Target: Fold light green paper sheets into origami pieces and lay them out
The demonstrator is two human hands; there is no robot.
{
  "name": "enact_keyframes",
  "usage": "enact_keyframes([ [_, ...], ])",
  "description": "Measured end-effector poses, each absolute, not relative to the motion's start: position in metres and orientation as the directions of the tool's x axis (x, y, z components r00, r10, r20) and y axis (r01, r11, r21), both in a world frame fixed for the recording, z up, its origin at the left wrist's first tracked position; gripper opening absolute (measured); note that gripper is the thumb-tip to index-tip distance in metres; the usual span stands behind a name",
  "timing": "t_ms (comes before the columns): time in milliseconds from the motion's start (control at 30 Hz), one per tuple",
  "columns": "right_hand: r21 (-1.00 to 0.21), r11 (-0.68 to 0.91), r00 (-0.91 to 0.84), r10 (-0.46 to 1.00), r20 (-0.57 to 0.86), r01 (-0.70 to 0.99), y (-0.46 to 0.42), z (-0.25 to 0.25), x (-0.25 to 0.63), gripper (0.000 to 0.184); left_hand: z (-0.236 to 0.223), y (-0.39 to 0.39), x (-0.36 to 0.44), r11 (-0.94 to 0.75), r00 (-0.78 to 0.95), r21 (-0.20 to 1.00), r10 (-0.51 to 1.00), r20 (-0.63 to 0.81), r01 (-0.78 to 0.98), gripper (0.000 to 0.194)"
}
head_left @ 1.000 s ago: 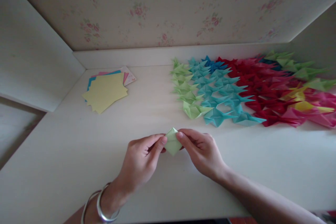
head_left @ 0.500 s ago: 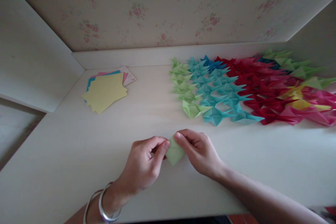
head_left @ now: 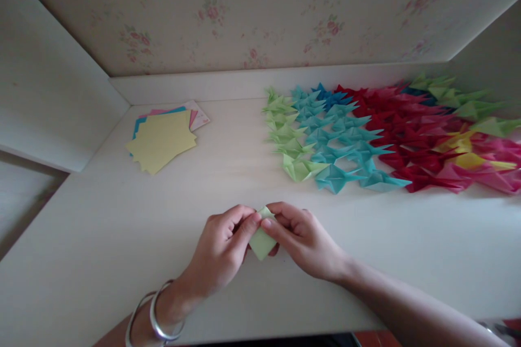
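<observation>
A small diamond of folded light green paper (head_left: 261,243) is pinched between my two hands, just above the white table. My left hand (head_left: 226,241) grips its left upper edge, thumb on the near face and fingers behind. On the opposite edge, my right hand (head_left: 303,238) pinches with its thumb close to the left thumb. The paper's top corner shows between the hands and looks bent. Part of its back is hidden by my fingers. Two silver bangles circle my left wrist.
Several folded paper cranes stand in rows at the back right, among them green ones (head_left: 301,167), turquoise ones (head_left: 334,178) and red ones (head_left: 423,176). A fanned stack of paper sheets (head_left: 163,141), yellow on top, lies at the back left. A flowered wall rises behind the table (head_left: 101,238).
My right thumb has moved left and down, nearer to the left thumb. The folded paper has shifted slightly left, and its top corner now shows bent between my hands.
</observation>
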State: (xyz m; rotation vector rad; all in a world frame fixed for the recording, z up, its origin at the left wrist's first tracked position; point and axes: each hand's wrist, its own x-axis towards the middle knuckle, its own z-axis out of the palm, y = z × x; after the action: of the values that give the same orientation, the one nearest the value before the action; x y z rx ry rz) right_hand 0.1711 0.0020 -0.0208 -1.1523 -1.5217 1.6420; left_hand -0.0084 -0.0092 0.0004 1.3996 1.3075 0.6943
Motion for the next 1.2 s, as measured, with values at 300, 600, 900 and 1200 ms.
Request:
enact_keyframes([
  [300,-0.992,-0.074,-0.441,0.89,-0.111,0.101,0.001,-0.02,0.18,0.045,-0.003,-0.008,-0.005,0.282,0.172,0.953,0.939,-0.299,0.113,0.032],
  [600,-0.768,0.608,-0.474,0.746,0.468,0.199,0.009,-0.02,0.19,0.025,-0.002,-0.003,-0.017,0.344,0.25,0.938,0.906,-0.341,0.032,0.036],
  [900,-0.996,-0.087,-0.467,0.882,-0.064,-0.027,0.009,-0.007,0.193,0.023,0.009,-0.006,-0.021,0.066,0.42,0.956,0.888,-0.186,0.284,0.034],
  [1200,-0.756,-0.474,-0.522,0.827,-0.206,-0.452,0.009,-0.019,0.189,0.018,-0.003,-0.005,-0.018,0.48,0.497,0.818,0.818,-0.289,-0.316,0.023],
])
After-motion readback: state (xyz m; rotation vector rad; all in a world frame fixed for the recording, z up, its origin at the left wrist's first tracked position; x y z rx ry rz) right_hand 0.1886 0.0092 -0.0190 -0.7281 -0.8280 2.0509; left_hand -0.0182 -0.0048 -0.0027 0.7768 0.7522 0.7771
